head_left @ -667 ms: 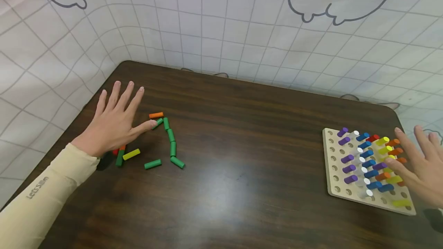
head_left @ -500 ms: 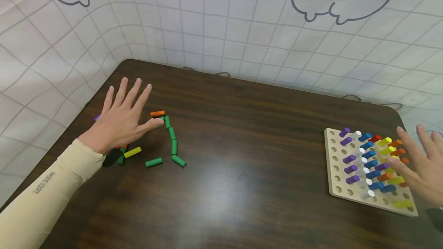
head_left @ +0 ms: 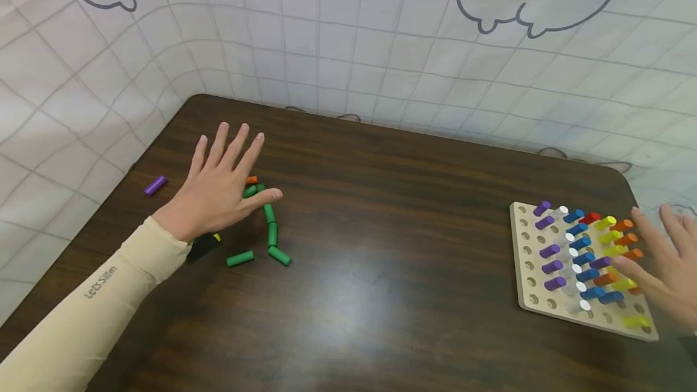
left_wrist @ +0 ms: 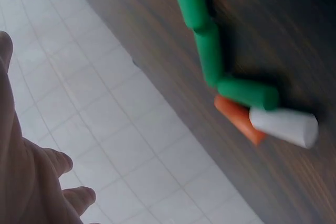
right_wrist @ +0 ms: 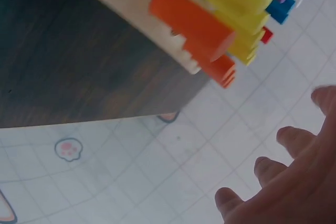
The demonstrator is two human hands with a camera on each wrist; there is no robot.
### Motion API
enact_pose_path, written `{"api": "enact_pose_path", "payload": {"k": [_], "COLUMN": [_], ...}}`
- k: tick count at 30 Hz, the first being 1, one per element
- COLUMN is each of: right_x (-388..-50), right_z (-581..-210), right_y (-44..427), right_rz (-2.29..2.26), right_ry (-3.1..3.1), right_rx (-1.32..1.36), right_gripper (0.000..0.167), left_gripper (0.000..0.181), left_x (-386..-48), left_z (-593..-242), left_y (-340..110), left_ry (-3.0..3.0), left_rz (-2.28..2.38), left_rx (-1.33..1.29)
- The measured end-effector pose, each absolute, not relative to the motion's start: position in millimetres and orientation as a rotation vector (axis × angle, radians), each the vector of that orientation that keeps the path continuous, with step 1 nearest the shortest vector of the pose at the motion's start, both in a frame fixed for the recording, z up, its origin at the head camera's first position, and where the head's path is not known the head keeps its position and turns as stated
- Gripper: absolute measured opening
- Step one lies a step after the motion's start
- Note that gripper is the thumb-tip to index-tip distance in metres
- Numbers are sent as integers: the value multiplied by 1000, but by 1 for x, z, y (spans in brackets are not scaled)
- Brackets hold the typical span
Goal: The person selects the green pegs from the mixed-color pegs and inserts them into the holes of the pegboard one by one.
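Note:
My left hand (head_left: pixel 218 195) is spread over loose wooden pegs at the table's left, holding nothing. Beside its thumb a chain of green pegs (head_left: pixel 273 233) curves down the tabletop. An orange peg (left_wrist: pixel 240 119) and a white peg (left_wrist: pixel 284 126) lie against a green one in the left wrist view; the head view hides the white one behind the hand. My right hand (head_left: pixel 667 277), also spread and bare of any object, is by the right side of a pale pegboard (head_left: pixel 520 271). Upright purple, white, blue, red, yellow and orange pegs fill many of its holes.
A purple peg (head_left: pixel 155 186) lies alone near the left table edge. One green peg (head_left: pixel 240 259) lies apart, below the hand. The dark wooden table (head_left: pixel 381 228) meets a grid-patterned cloth (head_left: pixel 354 35) behind and at the left.
My left hand has moved right across the pegs, uncovering the purple peg and covering most of a yellow one. The right hand has shifted slightly right. The pegboard stays in place.

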State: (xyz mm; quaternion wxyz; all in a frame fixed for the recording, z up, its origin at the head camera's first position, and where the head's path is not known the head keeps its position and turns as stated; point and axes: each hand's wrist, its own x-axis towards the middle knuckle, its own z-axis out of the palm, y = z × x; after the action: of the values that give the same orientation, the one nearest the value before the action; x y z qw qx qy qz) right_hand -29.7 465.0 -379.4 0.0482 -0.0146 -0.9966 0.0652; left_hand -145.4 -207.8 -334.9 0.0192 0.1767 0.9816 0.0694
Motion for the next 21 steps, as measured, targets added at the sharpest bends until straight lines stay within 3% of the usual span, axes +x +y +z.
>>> {"api": "enact_pose_path", "payload": {"k": [10, 21], "right_x": [-15, -6], "right_z": [-402, -412], "right_y": [496, 498], "right_rz": [245, 299], "right_ry": [-3082, -3181], "right_rx": [-207, -353], "right_gripper": [106, 111], "left_gripper": [99, 100], "left_x": [-148, -147], "left_z": [-341, -345], "left_y": [-169, -153], "left_ry": [3024, 3019], "left_rz": [199, 203], "left_rx": [685, 732]}}
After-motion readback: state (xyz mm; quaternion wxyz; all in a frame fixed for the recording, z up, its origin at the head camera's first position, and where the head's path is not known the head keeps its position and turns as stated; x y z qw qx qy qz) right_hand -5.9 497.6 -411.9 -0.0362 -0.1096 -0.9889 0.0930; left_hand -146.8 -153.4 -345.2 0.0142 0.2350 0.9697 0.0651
